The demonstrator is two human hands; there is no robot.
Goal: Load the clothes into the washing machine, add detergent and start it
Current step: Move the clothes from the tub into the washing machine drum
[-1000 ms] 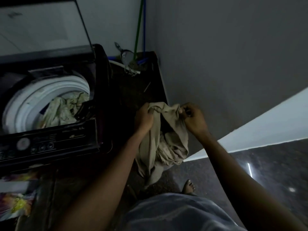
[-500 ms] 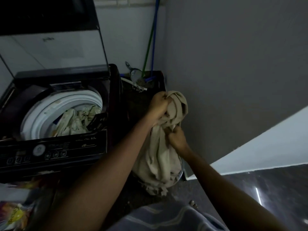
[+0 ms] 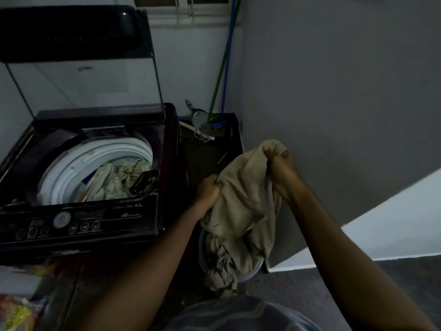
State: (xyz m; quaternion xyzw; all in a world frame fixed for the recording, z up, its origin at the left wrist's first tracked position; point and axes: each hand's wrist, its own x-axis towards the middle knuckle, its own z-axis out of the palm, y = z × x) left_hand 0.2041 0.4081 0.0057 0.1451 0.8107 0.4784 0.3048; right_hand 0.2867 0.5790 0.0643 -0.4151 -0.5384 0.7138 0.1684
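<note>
Dim corner: grey wall [image 3: 334,91], dark floor [image 3: 393,278].

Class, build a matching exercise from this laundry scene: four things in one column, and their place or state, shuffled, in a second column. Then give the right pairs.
Things
1. beige garment
2. washing machine lid
3. patterned clothes
4. green and blue poles

Places or states
A. lying inside the white drum
B. leaning in the corner by the wall
C. held in the grip of both the left hand and the right hand
D. raised open

Pairs: 1-C, 2-D, 3-A, 4-B
</note>
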